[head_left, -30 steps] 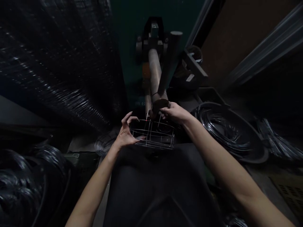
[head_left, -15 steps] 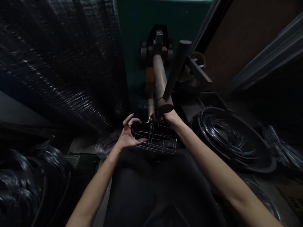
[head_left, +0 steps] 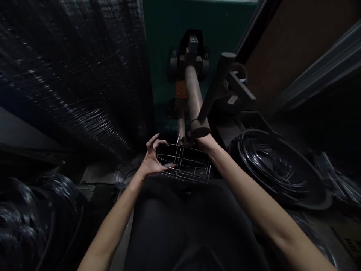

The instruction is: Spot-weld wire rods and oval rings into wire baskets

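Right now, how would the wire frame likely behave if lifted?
The wire frame is probably light for its size, being mostly open gaps. It likely holds its shape, since its lines cross in a grid. Its shine suggests smooth metal that may slip in the grip of the left hand.

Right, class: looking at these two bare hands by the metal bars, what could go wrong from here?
The right hand, partly hidden beneath the thick upper bar, might get pinched if that bar moved down.
The left hand holds the wire frame at one end, so it could tilt or slip.
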Motion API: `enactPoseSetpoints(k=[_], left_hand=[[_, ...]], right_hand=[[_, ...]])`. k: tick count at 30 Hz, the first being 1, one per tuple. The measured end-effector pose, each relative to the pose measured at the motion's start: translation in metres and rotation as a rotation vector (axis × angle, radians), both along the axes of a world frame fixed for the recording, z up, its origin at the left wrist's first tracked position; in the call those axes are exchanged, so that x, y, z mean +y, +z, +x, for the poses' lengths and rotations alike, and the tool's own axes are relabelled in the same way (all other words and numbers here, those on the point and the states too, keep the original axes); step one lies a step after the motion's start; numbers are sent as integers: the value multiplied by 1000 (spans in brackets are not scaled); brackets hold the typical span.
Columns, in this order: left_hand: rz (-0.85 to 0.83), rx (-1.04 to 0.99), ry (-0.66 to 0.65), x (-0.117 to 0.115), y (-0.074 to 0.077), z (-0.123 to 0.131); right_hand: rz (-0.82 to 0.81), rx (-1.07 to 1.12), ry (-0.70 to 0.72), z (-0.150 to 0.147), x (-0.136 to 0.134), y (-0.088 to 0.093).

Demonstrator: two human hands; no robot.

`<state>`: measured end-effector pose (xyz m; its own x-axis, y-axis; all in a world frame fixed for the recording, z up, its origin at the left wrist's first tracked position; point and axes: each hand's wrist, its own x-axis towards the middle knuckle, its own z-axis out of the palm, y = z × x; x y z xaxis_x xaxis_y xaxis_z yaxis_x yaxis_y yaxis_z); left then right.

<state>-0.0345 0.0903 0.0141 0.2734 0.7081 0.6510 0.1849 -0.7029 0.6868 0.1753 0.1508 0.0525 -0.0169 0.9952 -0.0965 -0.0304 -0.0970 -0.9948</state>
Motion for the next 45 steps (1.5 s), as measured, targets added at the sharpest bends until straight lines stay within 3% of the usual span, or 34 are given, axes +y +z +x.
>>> enactPoseSetpoints(k=[6,11,16,19,22,24,26,28,30,31,34,38,41,45], left_hand=[[9,39,-18,4,1,-3],[-23,106,-25,6,2,-7],[159,217,-68,-10,-10,-10],[334,342,-73,-49,-25,1],[455,512,-136,-109,-31,19],[480,591,-269,-143,-22,27],[449,541,-345,-154,-6,27],[323,323,-198,-142,10,20],[90,132,28,-120,22,7],[-48,89,69,-112,27,0],[-504,25,-95,-113,45,-12],[-971,-348,-269,-158,76,18],[-1153,-587,-325,-176,87,67],[-1209,-773,-289,-153,78,108]], right_hand=[[-29,110,-64,-4,-8,7],[-108,122,-47,2,3,30],[-231,55,-100,21,-3,54],[-243,-62,-83,38,-44,52],[-185,-344,-63,56,-105,45],[-123,-603,-16,65,-150,49],[-51,-789,68,72,-189,61],[27,-837,184,78,-219,78],[102,-808,283,84,-236,90],[137,-784,309,88,-239,92],[237,-742,298,96,-225,80],[282,-704,220,84,-162,42],[311,-707,195,57,-113,20],[363,-949,181,28,-87,16]])
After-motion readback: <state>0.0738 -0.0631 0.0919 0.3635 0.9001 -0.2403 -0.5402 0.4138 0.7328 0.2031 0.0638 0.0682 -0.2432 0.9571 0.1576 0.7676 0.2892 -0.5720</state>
